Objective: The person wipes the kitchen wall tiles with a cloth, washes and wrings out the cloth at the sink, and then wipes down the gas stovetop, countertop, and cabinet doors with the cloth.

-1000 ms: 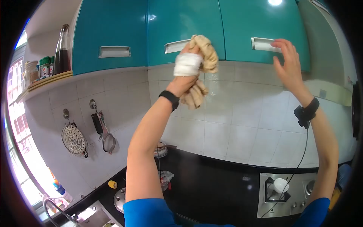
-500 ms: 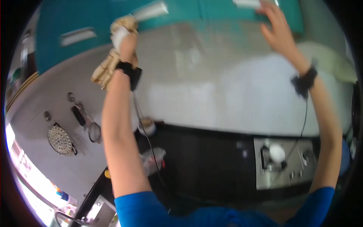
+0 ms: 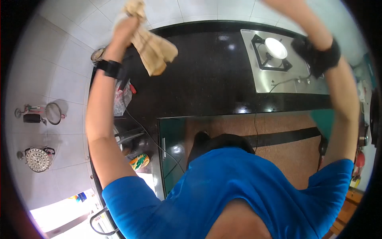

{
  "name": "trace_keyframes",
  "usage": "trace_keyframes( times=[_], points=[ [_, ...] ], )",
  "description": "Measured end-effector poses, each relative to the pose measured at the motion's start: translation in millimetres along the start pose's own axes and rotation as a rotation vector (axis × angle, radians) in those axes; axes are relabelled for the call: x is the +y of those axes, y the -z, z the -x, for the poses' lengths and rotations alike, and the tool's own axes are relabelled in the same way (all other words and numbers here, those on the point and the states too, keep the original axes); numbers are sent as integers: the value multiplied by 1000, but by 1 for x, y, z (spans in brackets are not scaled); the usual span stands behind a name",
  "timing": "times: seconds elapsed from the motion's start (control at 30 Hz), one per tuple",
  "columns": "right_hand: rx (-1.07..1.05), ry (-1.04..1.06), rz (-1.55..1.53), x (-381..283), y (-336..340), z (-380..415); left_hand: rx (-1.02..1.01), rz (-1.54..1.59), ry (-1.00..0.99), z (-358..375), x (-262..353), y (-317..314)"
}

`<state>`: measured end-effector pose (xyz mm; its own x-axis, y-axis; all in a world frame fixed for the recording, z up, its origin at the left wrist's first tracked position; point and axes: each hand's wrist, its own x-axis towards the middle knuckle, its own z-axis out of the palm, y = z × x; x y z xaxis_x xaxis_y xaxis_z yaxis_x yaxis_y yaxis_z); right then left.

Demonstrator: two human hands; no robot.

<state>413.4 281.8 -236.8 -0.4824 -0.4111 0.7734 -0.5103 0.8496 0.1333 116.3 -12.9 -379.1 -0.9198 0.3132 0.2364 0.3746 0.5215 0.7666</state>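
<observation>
My left hand (image 3: 126, 30) is closed around a tan cloth (image 3: 153, 51) at the upper left. The cloth hangs down over the black counter (image 3: 191, 71), with a bunched part sticking out above the fist. My right arm reaches up at the upper right. Only the blurred back part of my right hand (image 3: 288, 6) shows at the top edge, and its fingers are out of frame. Below it lies the steel gas stove (image 3: 274, 81) with a white bowl (image 3: 275, 48) on its burner.
A plastic bag (image 3: 122, 99) with something red lies at the counter's left. A strainer (image 3: 53, 113) and a round perforated utensil (image 3: 38, 159) hang on the tiled left wall. Below the counter stands a green cabinet door (image 3: 172, 147). Thin cables run from both wrists.
The view has tilted down from the teal cabinets to the counter and floor. The cloth now hangs to the right of my left hand. My right hand's fingers have left the frame.
</observation>
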Motion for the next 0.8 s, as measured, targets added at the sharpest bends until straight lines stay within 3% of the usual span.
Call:
trace_keyframes(
  times=[0.07, 0.13, 0.2, 0.27, 0.33, 0.4, 0.47, 0.5, 0.53, 0.6, 0.67, 0.7, 0.73, 0.8],
  points=[
    [-143, -166, -193, -3, -23, 50, -32, -71, -1, 47, -13, -55],
    [-220, -397, -345, -4, -48, 103, -317, -320, -186, 56, -36, -76],
    [-283, -569, -539, 0, -74, 161, -588, -627, -78, 51, -111, -114],
    [-362, -894, -732, -14, -87, 206, -373, -1086, -318, 48, -244, -155],
    [-449, -1035, -882, -17, -98, 255, -408, -909, -219, 54, -247, -166],
    [-544, -1150, -883, -22, -94, 285, -255, -880, -401, 31, -315, -186],
    [-601, -1313, -876, -22, -91, 316, -217, -826, -178, 7, -306, -197],
    [-617, -1384, -916, -17, -84, 306, -247, -809, 32, -3, -269, -210],
    [-526, -1415, -964, -16, -79, 302, -245, -844, 15, -20, -260, -230],
    [-544, -1458, -965, -13, -72, 324, -310, -363, 98, -51, -268, -286],
    [-549, -1490, -926, -12, -63, 336, -264, -440, -276, -56, -213, -360],
    [-565, -1510, -884, -11, -58, 339, -304, -450, -476, -50, -153, -386],
    [-559, -1514, -880, -9, -55, 341, -385, -593, -492, -53, -122, -428],
    [-420, -1576, -933, -9, -50, 341, -359, -616, -682, -50, -84, -502]
  ],
)
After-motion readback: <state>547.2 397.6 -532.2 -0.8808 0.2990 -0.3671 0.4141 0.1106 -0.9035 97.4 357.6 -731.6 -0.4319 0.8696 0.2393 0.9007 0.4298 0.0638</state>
